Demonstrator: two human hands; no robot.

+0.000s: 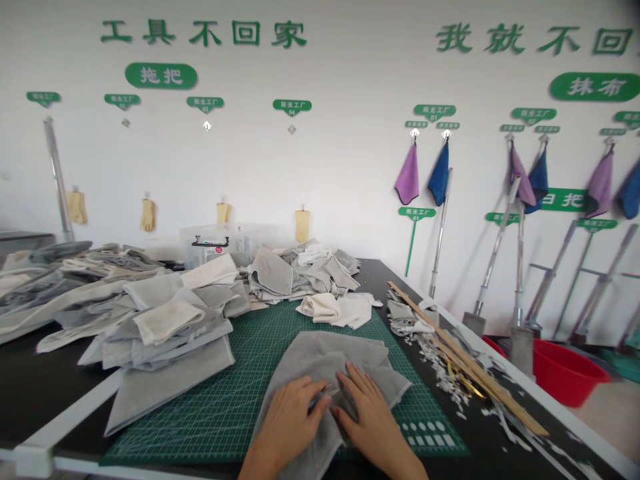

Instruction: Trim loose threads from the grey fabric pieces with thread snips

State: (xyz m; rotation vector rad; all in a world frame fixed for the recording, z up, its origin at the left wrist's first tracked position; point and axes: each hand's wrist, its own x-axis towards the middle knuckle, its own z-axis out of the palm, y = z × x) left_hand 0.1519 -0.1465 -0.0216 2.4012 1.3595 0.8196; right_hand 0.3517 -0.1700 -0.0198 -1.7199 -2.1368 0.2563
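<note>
A loose, rumpled sheet of soft grey cloth (pixel 330 350) lies under both hands on a green, grid-lined cutting mat (pixel 200 427), atop a black surface (pixel 45 393). The left hand (pixel 293 413) has its grip curled, seemingly pinching a small dark-blue item (pixel 313 403), too hidden to identify. The right hand (pixel 367 410) is spread flat on the cloth, its grip released. If the blue item is sharp, a slip could nick the nearby right thumb. The cloth's folds might bunch or skew if pressed unevenly.
</note>
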